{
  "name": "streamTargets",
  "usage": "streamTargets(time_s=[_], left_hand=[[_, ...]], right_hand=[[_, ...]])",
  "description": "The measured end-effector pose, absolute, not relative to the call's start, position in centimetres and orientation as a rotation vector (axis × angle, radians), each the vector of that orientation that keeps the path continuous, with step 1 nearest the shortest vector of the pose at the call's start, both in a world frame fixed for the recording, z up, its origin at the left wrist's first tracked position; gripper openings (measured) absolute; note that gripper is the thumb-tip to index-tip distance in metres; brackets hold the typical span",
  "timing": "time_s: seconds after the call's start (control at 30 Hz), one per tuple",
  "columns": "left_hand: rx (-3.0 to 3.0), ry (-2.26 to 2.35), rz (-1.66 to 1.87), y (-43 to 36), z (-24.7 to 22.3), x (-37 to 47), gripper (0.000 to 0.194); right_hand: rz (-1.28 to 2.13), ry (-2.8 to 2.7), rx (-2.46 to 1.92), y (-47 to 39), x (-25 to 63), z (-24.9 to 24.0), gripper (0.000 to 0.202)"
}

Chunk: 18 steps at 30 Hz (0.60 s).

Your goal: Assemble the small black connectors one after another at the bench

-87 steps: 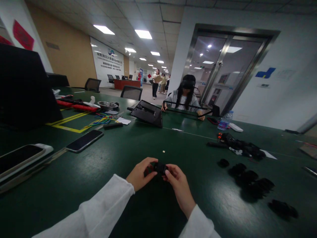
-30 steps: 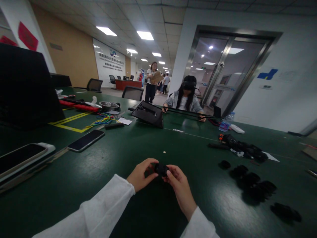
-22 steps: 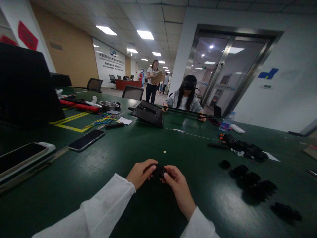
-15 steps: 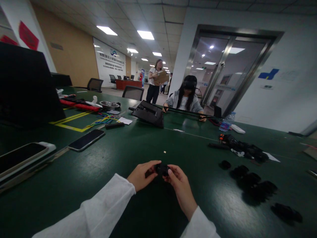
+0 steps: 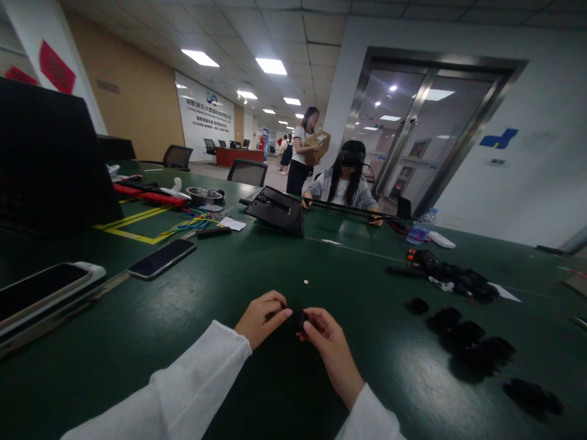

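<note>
Between my two hands is a small black blocky part (image 5: 297, 319), held just above the green table (image 5: 220, 366); its exact kind is too dark to make out. My left hand (image 5: 262, 319) pinches its left side, thumb pressed against it and fingers curled behind. From the right, my right hand (image 5: 328, 342) grips the other side with thumb and fingertips. A tiny pale chip (image 5: 306, 282) lies on the table a little beyond the part. Off to the right, several black parts (image 5: 465, 333) sit in a slanting row, apart from my hands.
At left lie a phone (image 5: 162, 258), a larger white-edged device (image 5: 50, 287) and a dark monitor (image 5: 50, 159). A tilted black panel (image 5: 277, 211) stands ahead, a metal bowl (image 5: 204, 195) left of it. Right are a water bottle (image 5: 420, 227) and black gear (image 5: 452, 275). A person (image 5: 346, 180) sits opposite.
The black part has been turned in my hands and now shows a plainer face. My left thumb has shifted onto it. In the background, the standing person with a cardboard box has moved right.
</note>
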<state>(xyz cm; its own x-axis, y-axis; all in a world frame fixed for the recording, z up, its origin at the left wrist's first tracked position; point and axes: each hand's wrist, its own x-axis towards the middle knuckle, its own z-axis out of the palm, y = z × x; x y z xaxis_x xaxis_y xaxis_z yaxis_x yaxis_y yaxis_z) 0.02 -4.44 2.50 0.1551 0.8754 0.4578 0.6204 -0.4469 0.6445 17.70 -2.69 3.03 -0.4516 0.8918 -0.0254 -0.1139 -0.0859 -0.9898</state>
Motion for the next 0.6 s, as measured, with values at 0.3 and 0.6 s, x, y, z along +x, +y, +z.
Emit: streamTargets(time_s=[0.3,0.6], left_hand=[[1.996,1.298,1.312,-5.0,2.8,0.6,0.016],[2.007,1.338,1.206,-4.7,2.1,0.4,0.032]], right_hand=[[1.604,-1.319,-0.903,-1.9,17.8,1.7,0.028],[1.616,-1.302,-0.944,-1.9,18.2,2.0,0.032]])
